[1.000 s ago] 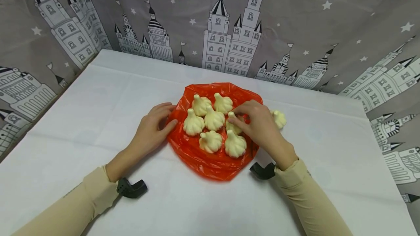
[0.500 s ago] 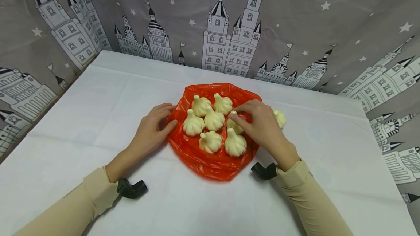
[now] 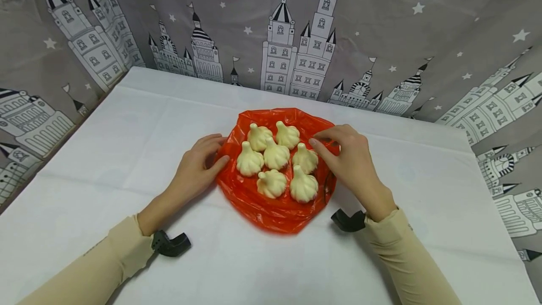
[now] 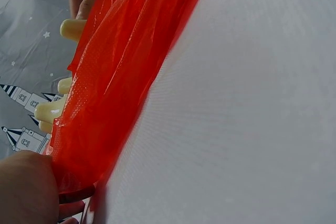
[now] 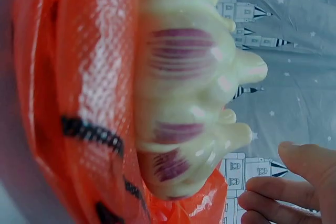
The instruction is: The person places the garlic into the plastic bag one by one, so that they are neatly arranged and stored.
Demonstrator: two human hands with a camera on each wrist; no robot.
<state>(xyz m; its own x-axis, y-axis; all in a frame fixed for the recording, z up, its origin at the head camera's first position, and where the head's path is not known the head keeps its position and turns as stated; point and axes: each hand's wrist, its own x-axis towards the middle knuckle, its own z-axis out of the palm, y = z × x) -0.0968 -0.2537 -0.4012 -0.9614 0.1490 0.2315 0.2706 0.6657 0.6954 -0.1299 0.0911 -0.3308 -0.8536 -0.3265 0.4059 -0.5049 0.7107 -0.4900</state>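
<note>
Several cream garlic bulbs [image 3: 277,155] with purple streaks, which look like smooth models, sit stems up in a red plastic bag [image 3: 271,215] with its rim spread wide. My left hand [image 3: 196,166] holds the bag's left rim, thumb on the rim and fingers at its outer side; the left wrist view shows the fingers [image 4: 73,211] against the plastic. Over the bag's right edge hovers my right hand [image 3: 349,156], fingers relaxed and holding nothing. The nearest garlic bulb [image 3: 305,158] stands just left of its thumb. In the right wrist view this hand [image 5: 299,182] is apart from the bulbs.
A white cloth [image 3: 262,267] covers the table. Behind it hangs a grey curtain [image 3: 237,8] printed with castles and stars. Black wrist mounts [image 3: 171,244] stick out from both sleeves.
My right hand has let go of the garlic bulb at the bag's right and drawn back rightward. It now hides the loose bulb outside the bag. The left hand has stayed put.
</note>
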